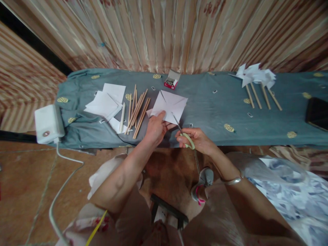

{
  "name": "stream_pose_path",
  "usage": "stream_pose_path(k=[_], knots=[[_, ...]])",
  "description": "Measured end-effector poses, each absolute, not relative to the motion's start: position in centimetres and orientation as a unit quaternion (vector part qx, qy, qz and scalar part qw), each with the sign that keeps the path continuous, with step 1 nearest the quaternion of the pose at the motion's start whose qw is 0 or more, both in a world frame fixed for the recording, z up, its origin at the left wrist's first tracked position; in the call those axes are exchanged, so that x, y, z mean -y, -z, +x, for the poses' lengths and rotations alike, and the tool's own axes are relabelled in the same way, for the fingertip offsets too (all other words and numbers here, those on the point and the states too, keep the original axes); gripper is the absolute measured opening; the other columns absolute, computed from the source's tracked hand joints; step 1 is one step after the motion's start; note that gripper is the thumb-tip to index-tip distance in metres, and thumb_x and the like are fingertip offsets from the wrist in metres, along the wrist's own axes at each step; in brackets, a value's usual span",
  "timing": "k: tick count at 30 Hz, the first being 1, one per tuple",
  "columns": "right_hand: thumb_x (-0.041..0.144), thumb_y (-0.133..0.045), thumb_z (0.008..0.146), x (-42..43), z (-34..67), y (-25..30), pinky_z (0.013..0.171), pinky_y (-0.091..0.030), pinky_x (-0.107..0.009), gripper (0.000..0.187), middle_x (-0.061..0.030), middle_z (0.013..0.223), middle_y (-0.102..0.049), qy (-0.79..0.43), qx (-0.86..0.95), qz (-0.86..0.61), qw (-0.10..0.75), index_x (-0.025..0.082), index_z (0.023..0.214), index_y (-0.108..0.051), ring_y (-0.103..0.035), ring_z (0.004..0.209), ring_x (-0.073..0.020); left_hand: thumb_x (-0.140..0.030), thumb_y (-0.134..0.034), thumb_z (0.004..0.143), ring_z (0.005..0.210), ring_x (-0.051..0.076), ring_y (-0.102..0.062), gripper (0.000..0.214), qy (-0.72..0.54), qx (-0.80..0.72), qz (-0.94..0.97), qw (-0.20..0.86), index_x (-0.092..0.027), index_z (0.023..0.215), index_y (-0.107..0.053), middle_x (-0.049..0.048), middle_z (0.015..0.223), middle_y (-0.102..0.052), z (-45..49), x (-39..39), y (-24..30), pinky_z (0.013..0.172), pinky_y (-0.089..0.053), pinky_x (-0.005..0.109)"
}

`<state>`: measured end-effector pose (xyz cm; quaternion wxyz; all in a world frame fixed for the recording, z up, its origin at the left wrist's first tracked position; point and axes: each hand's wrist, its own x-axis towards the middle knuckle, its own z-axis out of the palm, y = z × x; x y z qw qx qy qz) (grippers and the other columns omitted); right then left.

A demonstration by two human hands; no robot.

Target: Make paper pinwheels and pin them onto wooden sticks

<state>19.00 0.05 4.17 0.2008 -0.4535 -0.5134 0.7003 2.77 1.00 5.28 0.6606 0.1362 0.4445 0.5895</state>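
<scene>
My left hand [155, 128] pinches the near corner of a white creased paper square [169, 104] that lies on the grey-blue cloth of the board [217, 112]. My right hand [196, 139] is closed round the pale green handles of a pair of scissors [182, 132]. Their blades point up and left into the paper's near edge. Left of the paper lies a bundle of several wooden sticks [137, 111]. Further left is a loose stack of white paper squares [106, 102].
A small open red box of pins [171, 81] stands behind the paper. Finished white pinwheels on sticks [257, 82] lie at the right. A dark phone [317, 112] sits at the far right edge. A white device [48, 123] with a cable rests at the board's left end.
</scene>
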Motion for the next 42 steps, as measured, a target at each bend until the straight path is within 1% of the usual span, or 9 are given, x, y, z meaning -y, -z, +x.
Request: stream_pose_path(k=[6,11,15,20,23,28,33,39,42], knots=[[0.055,-0.086,0.058,-0.09,19.0,-4.07,0.049,-0.04,-0.021,0.046,0.0034,0.056,-0.061,-0.697,0.52,-0.45,0.202,0.017,0.075,-0.064,-0.054,0.051,-0.0078,-0.022,-0.06,0.087,0.077,0.02,-0.074,0.01,-0.588,-0.452,0.134,0.657,-0.014,0.081,-0.063,0.0027,0.067,-0.071,2.8,-1.08,-5.25,0.084,-0.058,0.035],[0.054,-0.087,0.055,-0.18,18.87,-4.11,0.047,-0.039,-0.021,0.048,0.0041,0.054,-0.06,-0.698,0.51,-0.46,0.2,0.017,0.075,-0.064,-0.052,0.048,-0.0073,-0.02,-0.058,0.087,0.078,0.02,-0.075,0.007,-0.597,-0.449,0.131,0.651,-0.014,0.084,-0.062,0.0025,0.068,-0.072,2.84,-1.14,-5.09,0.086,-0.058,0.038],[0.054,-0.088,0.054,-0.23,18.75,-4.32,0.047,-0.039,-0.022,0.048,0.0044,0.053,-0.06,-0.699,0.505,-0.464,0.201,0.017,0.074,-0.064,-0.052,0.048,-0.0074,-0.018,-0.055,0.088,0.074,0.018,-0.074,0.009,-0.602,-0.447,0.124,0.65,-0.015,0.083,-0.062,0.002,0.07,-0.072,2.87,-1.16,-5.23,0.085,-0.058,0.037],[0.054,-0.088,0.053,-0.18,18.78,-4.26,0.048,-0.041,-0.021,0.048,0.004,0.055,-0.06,-0.7,0.502,-0.464,0.204,0.017,0.074,-0.064,-0.053,0.049,-0.0077,-0.02,-0.06,0.087,0.075,0.019,-0.074,0.008,-0.591,-0.456,0.126,0.653,-0.014,0.082,-0.062,0.0018,0.069,-0.071,2.82,-1.1,-5.36,0.085,-0.058,0.037],[0.054,-0.088,0.053,-0.17,18.84,-4.12,0.048,-0.041,-0.021,0.049,0.0038,0.055,-0.06,-0.7,0.501,-0.465,0.208,0.017,0.075,-0.064,-0.053,0.05,-0.0078,-0.02,-0.059,0.088,0.076,0.019,-0.073,0.009,-0.581,-0.453,0.139,0.662,-0.013,0.083,-0.062,0.0017,0.066,-0.069,2.74,-0.92,-5.17,0.085,-0.058,0.036],[0.053,-0.088,0.054,-0.23,18.83,-4.16,0.049,-0.041,-0.021,0.048,0.0034,0.055,-0.061,-0.695,0.508,-0.463,0.212,0.017,0.074,-0.064,-0.054,0.052,-0.0081,-0.018,-0.054,0.091,0.061,0.014,-0.067,0.012,-0.583,-0.447,0.157,0.66,-0.013,0.085,-0.062,-0.0004,0.063,-0.065,2.71,-0.72,-4.83,0.08,-0.059,0.033],[0.053,-0.088,0.054,-0.23,18.81,-4.39,0.048,-0.039,-0.021,0.048,0.0039,0.054,-0.06,-0.691,0.513,-0.461,0.213,0.017,0.076,-0.065,-0.051,0.049,-0.0072,-0.02,-0.058,0.09,0.054,0.011,-0.062,0.013,-0.579,-0.457,0.164,0.655,-0.013,0.08,-0.061,-0.0044,0.055,-0.056,2.72,-0.72,-4.66,0.078,-0.058,0.03],[0.054,-0.088,0.052,-0.28,18.74,-4.24,0.048,-0.038,-0.021,0.049,0.0041,0.054,-0.059,-0.694,0.507,-0.465,0.212,0.017,0.073,-0.064,-0.05,0.049,-0.0071,-0.017,-0.053,0.092,0.059,0.014,-0.067,0.013,-0.581,-0.454,0.155,0.657,-0.012,0.084,-0.061,-0.0006,0.062,-0.064,2.8,-0.75,-5.01,0.081,-0.059,0.037],[0.053,-0.089,0.05,-0.33,18.7,-4.07,0.047,-0.037,-0.021,0.05,0.0043,0.052,-0.059,-0.693,0.502,-0.471,0.214,0.017,0.073,-0.065,-0.049,0.048,-0.0067,-0.015,-0.05,0.092,0.061,0.014,-0.069,0.013,-0.585,-0.451,0.149,0.658,-0.012,0.086,-0.06,0.0003,0.065,-0.066,2.83,-0.8,-5.07,0.08,-0.059,0.035]])
